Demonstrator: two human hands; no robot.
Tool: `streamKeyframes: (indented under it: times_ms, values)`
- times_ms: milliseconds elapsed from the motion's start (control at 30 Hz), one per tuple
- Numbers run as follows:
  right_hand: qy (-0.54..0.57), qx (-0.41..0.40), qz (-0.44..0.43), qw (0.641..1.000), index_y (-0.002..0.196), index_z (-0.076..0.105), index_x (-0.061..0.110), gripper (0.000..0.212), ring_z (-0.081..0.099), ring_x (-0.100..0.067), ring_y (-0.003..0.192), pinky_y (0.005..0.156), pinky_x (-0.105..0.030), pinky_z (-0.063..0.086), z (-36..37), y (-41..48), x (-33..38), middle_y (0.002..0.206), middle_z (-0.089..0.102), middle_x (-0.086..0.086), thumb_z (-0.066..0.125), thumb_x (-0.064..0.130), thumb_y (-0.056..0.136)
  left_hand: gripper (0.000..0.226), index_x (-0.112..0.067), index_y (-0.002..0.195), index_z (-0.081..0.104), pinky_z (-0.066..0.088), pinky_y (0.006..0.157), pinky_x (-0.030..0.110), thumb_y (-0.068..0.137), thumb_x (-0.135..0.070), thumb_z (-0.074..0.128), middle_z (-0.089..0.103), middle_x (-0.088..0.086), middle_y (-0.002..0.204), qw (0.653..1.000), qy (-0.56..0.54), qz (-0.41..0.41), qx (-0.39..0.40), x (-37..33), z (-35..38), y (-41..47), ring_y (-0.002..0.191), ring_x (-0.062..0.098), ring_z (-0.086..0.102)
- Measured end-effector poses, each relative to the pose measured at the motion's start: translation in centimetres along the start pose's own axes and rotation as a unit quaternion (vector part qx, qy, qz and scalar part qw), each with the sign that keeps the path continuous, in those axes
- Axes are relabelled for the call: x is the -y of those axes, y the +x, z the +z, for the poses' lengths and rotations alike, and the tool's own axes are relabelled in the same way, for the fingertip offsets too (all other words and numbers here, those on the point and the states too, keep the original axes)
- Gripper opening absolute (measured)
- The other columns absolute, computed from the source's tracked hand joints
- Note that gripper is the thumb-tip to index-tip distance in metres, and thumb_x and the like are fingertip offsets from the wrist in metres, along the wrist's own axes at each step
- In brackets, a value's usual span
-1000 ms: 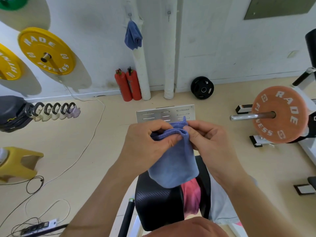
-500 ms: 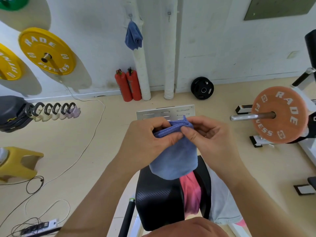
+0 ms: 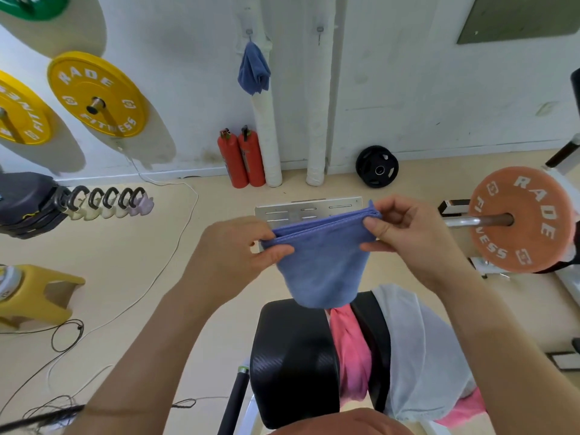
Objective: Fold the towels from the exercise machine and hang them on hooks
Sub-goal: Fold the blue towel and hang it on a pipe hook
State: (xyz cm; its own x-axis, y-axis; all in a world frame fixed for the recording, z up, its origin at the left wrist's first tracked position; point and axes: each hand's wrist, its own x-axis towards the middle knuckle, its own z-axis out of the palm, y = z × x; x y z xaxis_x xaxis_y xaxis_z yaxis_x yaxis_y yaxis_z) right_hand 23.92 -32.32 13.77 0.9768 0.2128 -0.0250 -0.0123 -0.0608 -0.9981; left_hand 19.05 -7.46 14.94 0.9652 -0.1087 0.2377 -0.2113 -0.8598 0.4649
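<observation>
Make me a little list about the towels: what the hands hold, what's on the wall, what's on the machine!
In hands: folded blue towel, held up by its top edge
Left hand: pinches the left corner
Right hand: pinches the right corner
Wall: hanging blue towel on one hook; next hook bare
Machine: pink towel and white towel draped over the black pad

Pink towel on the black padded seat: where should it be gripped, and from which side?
Best bet: pinch the bunched middle of the pink towel from above, coming in from its left: it lies as a narrow crumpled strip down the black padded seat, and the white mesh cloth crowds its right edge.
</observation>
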Motion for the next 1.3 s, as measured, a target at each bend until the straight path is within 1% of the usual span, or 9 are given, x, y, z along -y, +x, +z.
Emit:
streamKeyframes:
  times_ms: [167, 467, 567, 667, 800, 900, 1067, 1200, 1300]
  values:
    - [0.02, 0.08, 0.05, 0.995, 0.102, 0.068, 0.009, 0.025, 0.067, -0.014, 0.083, 0.071, -0.022, 0.057, -0.2, 1.9, -1.0, 0.092, 0.068, -0.009, 0.064, -0.008, 0.083, 0.021, -0.03, 0.07, 0.066, 0.048, 0.062, 0.018, 0.069, -0.017, 0.082, 0.066, -0.011, 0.07, 0.976, -0.185, -0.092, -0.066, 1.3, 1.2, 0.4, 0.068, 0.013, 0.059]
    - [-0.287, 0.194, 0.078, 0.935, 0.077, 0.069, 0.017, 0.019, 0.064, -0.004, 0.06, 0.058, -0.014, 0.053, 1.1, 5.5, -0.1, 0.075, 0.064, -0.006, 0.06, 0.013, 0.093, 0.023, -0.028, 0.101, 0.071, 0.038, 0.067, 0.006, 0.079, -0.023, 0.075, 0.065, -0.009, 0.079, 0.99, -0.087, -0.098, 0.047, 4.2, 2.0, 2.3, 0.073, 0.007, 0.056]
    - [-0.326, 0.121, 0.026, 0.937, 0.07, 0.062, 0.007, 0.025, 0.063, -0.016, 0.065, 0.06, -0.018, 0.056, 2.5, 7.1, 0.1, 0.066, 0.053, -0.007, 0.056, 0.013, 0.094, 0.011, -0.017, 0.09, 0.074, 0.036, 0.071, 0.011, 0.08, -0.014, 0.073, 0.06, -0.012, 0.077, 0.996, -0.051, -0.068, -0.027, 5.2, 2.0, 4.1, 0.077, 0.011, 0.054]
    - [-0.291, 0.043, -0.052, 0.954, 0.076, 0.062, -0.003, 0.021, 0.05, -0.019, 0.061, 0.075, -0.053, 0.055, 3.6, 7.9, 1.1, 0.06, 0.049, -0.008, 0.056, 0.01, 0.09, 0.013, -0.018, 0.088, 0.072, 0.041, 0.074, 0.023, 0.079, -0.009, 0.069, 0.06, -0.013, 0.082, 0.986, -0.065, -0.054, -0.143, 5.1, 0.3, 5.3, 0.08, 0.009, 0.055]
    - [-0.402, 0.034, -0.172, 0.899, 0.096, 0.065, -0.001, 0.022, 0.05, -0.028, 0.068, 0.068, -0.038, 0.041, 3.7, 5.6, 3.1, 0.077, 0.062, -0.02, 0.051, 0.015, 0.095, 0.017, -0.021, 0.089, 0.072, 0.042, 0.07, 0.015, 0.078, -0.008, 0.069, 0.061, -0.021, 0.078, 0.974, -0.097, -0.039, -0.2, 3.8, -1.8, 4.1, 0.069, 0.0, 0.055]
    - [-0.471, 0.038, -0.231, 0.851, 0.093, 0.066, 0.006, 0.02, 0.057, -0.027, 0.081, 0.066, -0.033, 0.04, 3.8, 1.5, 0.9, 0.086, 0.063, -0.01, 0.049, 0.017, 0.094, 0.013, -0.016, 0.087, 0.073, 0.037, 0.075, 0.004, 0.076, -0.012, 0.069, 0.063, -0.017, 0.081, 0.984, -0.068, 0.003, -0.165, 4.5, -1.0, 0.1, 0.073, 0.004, 0.057]
    - [-0.508, 0.097, -0.236, 0.823, 0.099, 0.07, 0.009, 0.023, 0.055, -0.018, 0.1, 0.07, -0.03, 0.058, 4.7, -7.6, -11.1, 0.093, 0.071, -0.003, 0.064, 0.004, 0.077, 0.009, -0.024, 0.079, 0.069, 0.04, 0.07, 0.016, 0.075, -0.025, 0.061, 0.069, -0.009, 0.076, 0.999, -0.025, 0.02, 0.009, 7.4, 6.5, -10.3, 0.074, 0.006, 0.056]
    - [-0.486, 0.245, -0.132, 0.829, 0.103, 0.066, 0.017, 0.03, 0.056, -0.016, 0.1, 0.069, -0.029, 0.059, 5.4, -14.2, -19.3, 0.097, 0.074, 0.003, 0.049, 0.025, 0.08, 0.019, -0.028, 0.066, 0.068, 0.034, 0.064, 0.015, 0.054, -0.018, 0.078, 0.063, -0.015, 0.062, 0.981, 0.021, 0.026, 0.193, 8.8, 12.6, -18.1, 0.056, 0.007, 0.058]
    - [-0.493, 0.286, -0.102, 0.815, 0.094, 0.076, 0.014, 0.059, 0.063, -0.015, 0.097, 0.086, -0.023, 0.051, 5.5, -16.3, -20.4, 0.098, 0.074, 0.003, 0.031, 0.052, 0.097, 0.031, -0.03, 0.062, 0.065, 0.036, 0.064, 0.013, 0.045, -0.015, 0.086, 0.06, -0.015, 0.061, 0.975, -0.009, 0.014, 0.222, 8.7, 14.1, -21.1, 0.061, 0.001, 0.049]
